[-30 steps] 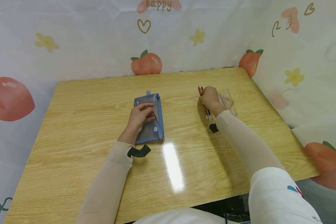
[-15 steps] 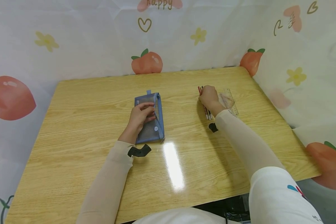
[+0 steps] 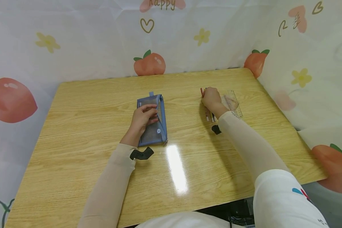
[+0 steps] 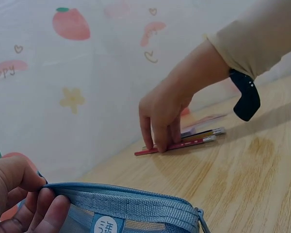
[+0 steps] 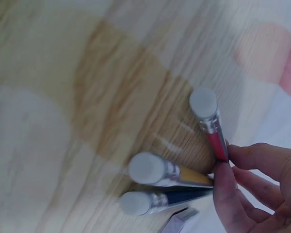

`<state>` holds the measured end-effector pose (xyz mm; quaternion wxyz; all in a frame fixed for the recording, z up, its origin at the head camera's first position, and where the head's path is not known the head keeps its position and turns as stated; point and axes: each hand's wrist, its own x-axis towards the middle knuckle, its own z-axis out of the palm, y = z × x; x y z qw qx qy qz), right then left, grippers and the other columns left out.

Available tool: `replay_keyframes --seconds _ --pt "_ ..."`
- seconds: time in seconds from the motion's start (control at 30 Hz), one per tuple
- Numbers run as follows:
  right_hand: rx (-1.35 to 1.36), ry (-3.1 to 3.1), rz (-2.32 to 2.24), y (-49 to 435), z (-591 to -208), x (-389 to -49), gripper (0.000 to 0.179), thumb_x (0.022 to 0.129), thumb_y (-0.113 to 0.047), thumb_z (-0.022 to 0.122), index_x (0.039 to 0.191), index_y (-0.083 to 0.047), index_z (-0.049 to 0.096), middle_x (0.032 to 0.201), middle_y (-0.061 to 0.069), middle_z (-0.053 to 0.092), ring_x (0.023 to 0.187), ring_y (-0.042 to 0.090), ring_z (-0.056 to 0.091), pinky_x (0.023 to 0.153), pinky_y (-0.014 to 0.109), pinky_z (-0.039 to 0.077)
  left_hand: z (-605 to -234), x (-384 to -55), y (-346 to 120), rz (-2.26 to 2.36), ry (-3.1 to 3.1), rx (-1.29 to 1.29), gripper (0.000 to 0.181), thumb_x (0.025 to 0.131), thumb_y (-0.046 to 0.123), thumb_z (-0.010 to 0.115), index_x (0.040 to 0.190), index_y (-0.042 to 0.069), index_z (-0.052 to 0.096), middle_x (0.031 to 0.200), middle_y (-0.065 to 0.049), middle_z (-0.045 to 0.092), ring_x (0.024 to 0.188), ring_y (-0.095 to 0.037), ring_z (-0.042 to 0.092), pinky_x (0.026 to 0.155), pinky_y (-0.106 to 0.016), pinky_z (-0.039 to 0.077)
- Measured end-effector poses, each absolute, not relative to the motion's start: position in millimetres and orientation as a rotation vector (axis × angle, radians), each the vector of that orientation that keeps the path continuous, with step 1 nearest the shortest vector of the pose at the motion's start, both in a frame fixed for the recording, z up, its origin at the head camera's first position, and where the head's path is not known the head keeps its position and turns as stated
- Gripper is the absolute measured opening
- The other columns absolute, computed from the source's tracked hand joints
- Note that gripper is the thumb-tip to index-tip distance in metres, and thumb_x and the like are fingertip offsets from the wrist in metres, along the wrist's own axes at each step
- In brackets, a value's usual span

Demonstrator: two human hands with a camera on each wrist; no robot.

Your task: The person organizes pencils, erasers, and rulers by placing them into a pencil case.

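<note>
on the table, the right hand pinches a red pencil.

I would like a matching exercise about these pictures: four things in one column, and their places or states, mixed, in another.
1. red pencil
2. yellow pencil
3. blue pouch
4. clear ruler

a. held by the left hand
b. right of the right hand
c. pinched in the right hand
d. beside the dark pencil

Pairs: 1-c; 2-d; 3-a; 4-b
</note>
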<state>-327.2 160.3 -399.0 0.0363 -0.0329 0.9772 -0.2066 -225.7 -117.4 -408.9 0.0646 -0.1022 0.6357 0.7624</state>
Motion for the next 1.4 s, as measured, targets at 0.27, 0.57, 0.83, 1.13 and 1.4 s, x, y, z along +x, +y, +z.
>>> replay_keyframes --seconds 0.27,0.57,0.83,1.13,1.4 --pt "-0.149 2.981 -0.644 157.7 -398.1 -325.9 0.018 0.084 -0.001 0.055 0.100 0.006 0.060 0.096 0.019 0.060 0.090 0.033 0.058 0.074 0.039 0.053 -409.9 -226.2 -117.1 2.306 1.908 -0.306 0.032 0.082 0.001 0.060 0.114 -0.002 0.058 0.090 -0.006 0.054 0.070 -0.014 0.056 0.067 -0.030 0.056" --pt "-0.089 2.939 -0.832 153.6 -395.6 -325.0 0.020 0.082 -0.006 0.060 0.098 0.005 0.063 0.092 0.019 0.062 0.067 0.023 0.057 0.057 0.030 0.051 -411.3 -228.0 -117.4 2.315 1.900 -0.325 0.031 0.082 0.001 0.060 0.113 -0.002 0.058 0.088 -0.006 0.054 0.069 -0.014 0.056 0.065 -0.029 0.056" --pt "0.059 2.589 -1.284 140.9 -387.6 -319.0 0.034 0.083 -0.008 0.062 0.115 0.003 0.058 0.102 0.018 0.058 0.082 0.025 0.060 0.075 0.034 0.054 -412.3 -229.2 -118.4 2.308 1.906 -0.319 0.030 0.082 0.001 0.060 0.112 -0.001 0.059 0.088 -0.006 0.054 0.070 -0.013 0.056 0.066 -0.030 0.056" --pt "0.214 1.966 -1.813 124.8 -402.8 -312.7 0.039 0.086 -0.001 0.057 0.124 0.000 0.051 0.109 0.019 0.055 0.072 0.015 0.061 0.077 0.033 0.054 -410.8 -228.7 -118.2 2.310 1.897 -0.347 0.031 0.082 0.000 0.059 0.112 -0.002 0.058 0.088 -0.006 0.055 0.068 -0.013 0.056 0.064 -0.029 0.056" --pt "0.211 1.866 -1.933 112.9 -414.0 -302.6 0.038 0.084 0.002 0.058 0.122 0.001 0.053 0.095 0.017 0.060 0.064 0.015 0.061 0.066 0.029 0.056 -411.0 -229.8 -117.1 2.318 1.887 -0.348 0.030 0.081 0.000 0.060 0.111 -0.001 0.059 0.088 -0.005 0.055 0.068 -0.013 0.056 0.064 -0.029 0.056"
